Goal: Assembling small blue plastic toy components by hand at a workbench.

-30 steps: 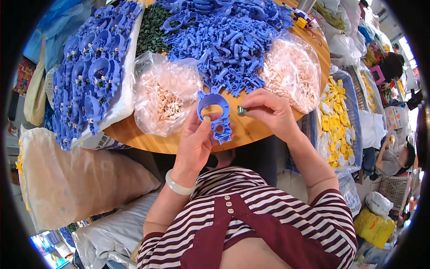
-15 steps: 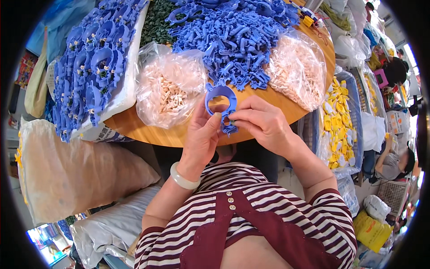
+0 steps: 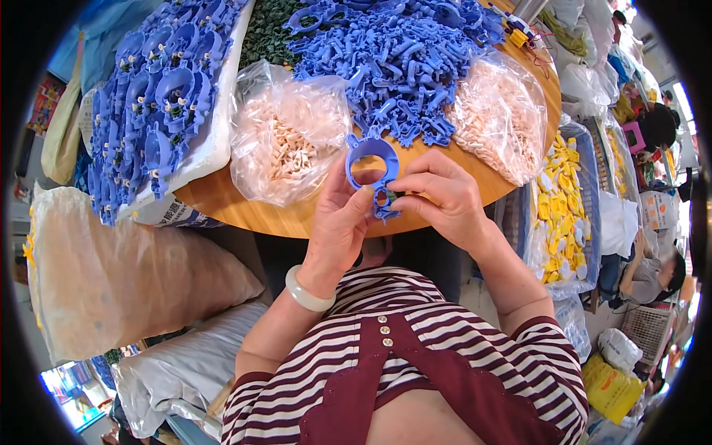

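Observation:
My left hand (image 3: 345, 219) is closed on a blue plastic ring-shaped part (image 3: 391, 157), thumb laid across its narrow lower end. The part has a large round opening, two small ear-like tips and a smaller frame below. From the right, my right hand (image 3: 449, 200) pinches at that lower frame, thumb and forefinger together. A bit of a small dark green piece (image 3: 394, 195) shows at those fingertips; the rest is hidden. Just beyond my hands lies a heap of blue plastic parts (image 3: 393, 74).
Clear bags of small pale pink pieces, one left (image 3: 289, 141) and one right (image 3: 500, 119), lie on the round wooden table (image 3: 222, 194). Dark green pieces (image 3: 268, 37) are behind. A white board (image 3: 215, 141) carries rows of blue assemblies. A crate of yellow parts (image 3: 564, 215) stands right.
Both hands and the blue ring-shaped part stay nearly in place, the part slightly tilted. A bit of dark green now shows at my right fingertips. The whole view has shifted slightly.

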`<move>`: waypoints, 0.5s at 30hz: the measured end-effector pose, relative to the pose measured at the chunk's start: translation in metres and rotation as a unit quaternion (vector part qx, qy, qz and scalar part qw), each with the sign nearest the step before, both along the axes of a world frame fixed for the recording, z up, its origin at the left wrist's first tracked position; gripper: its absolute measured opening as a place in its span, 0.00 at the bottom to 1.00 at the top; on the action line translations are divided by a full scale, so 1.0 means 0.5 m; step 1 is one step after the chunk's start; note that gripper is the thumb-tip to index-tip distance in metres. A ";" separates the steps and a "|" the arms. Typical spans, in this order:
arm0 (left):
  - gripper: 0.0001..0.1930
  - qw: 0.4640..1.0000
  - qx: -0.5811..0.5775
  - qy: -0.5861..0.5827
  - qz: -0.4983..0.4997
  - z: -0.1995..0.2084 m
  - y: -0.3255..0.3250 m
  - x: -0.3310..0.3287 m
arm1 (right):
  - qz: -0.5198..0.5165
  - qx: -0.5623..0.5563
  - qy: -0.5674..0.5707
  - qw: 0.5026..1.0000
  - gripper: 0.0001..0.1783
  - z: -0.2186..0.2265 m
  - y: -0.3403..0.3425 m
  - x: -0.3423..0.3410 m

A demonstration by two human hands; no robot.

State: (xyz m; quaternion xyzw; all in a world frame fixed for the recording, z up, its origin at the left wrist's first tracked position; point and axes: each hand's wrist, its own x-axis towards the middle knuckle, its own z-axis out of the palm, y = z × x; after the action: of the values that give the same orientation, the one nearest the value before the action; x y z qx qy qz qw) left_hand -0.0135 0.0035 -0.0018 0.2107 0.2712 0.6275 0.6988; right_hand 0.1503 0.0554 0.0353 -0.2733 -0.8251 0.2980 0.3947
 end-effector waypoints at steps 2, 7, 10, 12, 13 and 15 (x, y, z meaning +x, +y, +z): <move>0.29 1.000 0.018 0.008 0.007 0.004 -0.001 0.004 | 0.000 0.024 0.019 1.000 0.13 -0.003 0.002 -0.005; 0.29 1.000 0.023 0.009 0.008 -0.015 -0.003 -0.003 | 0.013 0.157 -0.026 0.987 0.16 0.000 -0.001 -0.015; 0.30 0.999 0.032 -0.002 0.004 -0.009 -0.006 -0.002 | 0.008 0.132 -0.013 0.991 0.15 -0.005 0.003 -0.014; 0.30 0.999 0.033 -0.007 0.002 -0.008 -0.009 -0.002 | 0.024 0.145 -0.010 0.989 0.15 -0.005 0.007 -0.013; 0.30 0.999 0.036 -0.017 -0.005 -0.009 -0.010 -0.004 | 0.040 0.158 -0.006 0.987 0.14 -0.006 0.008 -0.012; 0.30 0.999 0.039 -0.026 -0.011 -0.009 -0.012 -0.005 | 0.044 0.174 -0.015 0.984 0.13 -0.007 0.011 -0.009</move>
State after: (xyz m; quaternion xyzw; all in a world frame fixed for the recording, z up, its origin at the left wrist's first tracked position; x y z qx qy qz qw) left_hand -0.0158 -0.0027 -0.0061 0.2244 0.2259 0.6354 0.7035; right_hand 0.1459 0.0608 0.0318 -0.1681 -0.8812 0.1626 0.4108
